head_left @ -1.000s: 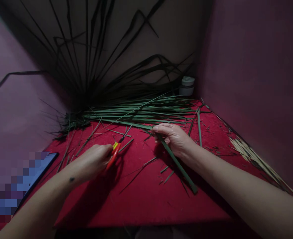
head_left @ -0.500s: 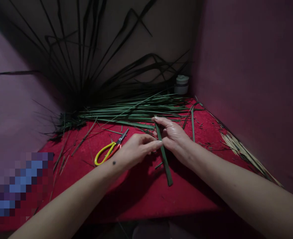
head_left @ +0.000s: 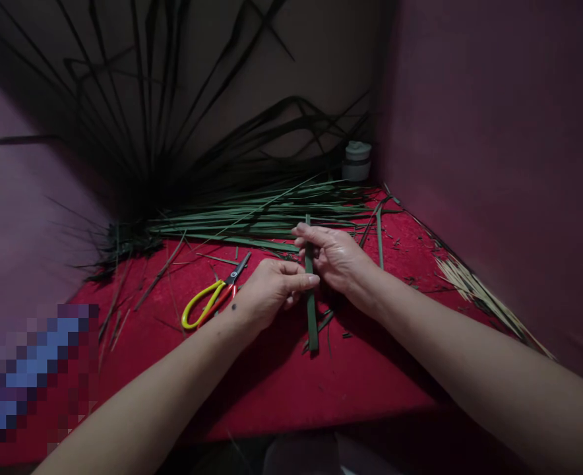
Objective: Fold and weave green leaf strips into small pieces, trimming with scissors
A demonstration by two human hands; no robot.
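Observation:
A flat green leaf strip (head_left: 312, 323) stands nearly upright in view, pinched between both hands above the red cloth. My left hand (head_left: 281, 285) grips it around the middle, with the thumb laid across its front. Higher up, my right hand (head_left: 334, 254) pinches the strip near its top end, which pokes out above the fingers. Some of the right fingers are hidden behind the strip. Scissors (head_left: 217, 290) with yellow and orange-red handles lie just left of my left hand. Below the hands, a small dark leaf piece (head_left: 325, 321) lies behind the strip.
A pile of long green leaves (head_left: 252, 221) stretches across the back, with dark fronds (head_left: 148, 119) rising behind it. A white lidded jar (head_left: 356, 161) stands at the back corner. Pale thin sticks (head_left: 474, 290) lie along the right wall. Leaf scraps dot the red cloth (head_left: 252, 396).
The leaf strip has swung from slanting to nearly vertical, and its lower end has moved left. More of its top now shows above my right fingers. The view has shifted slightly.

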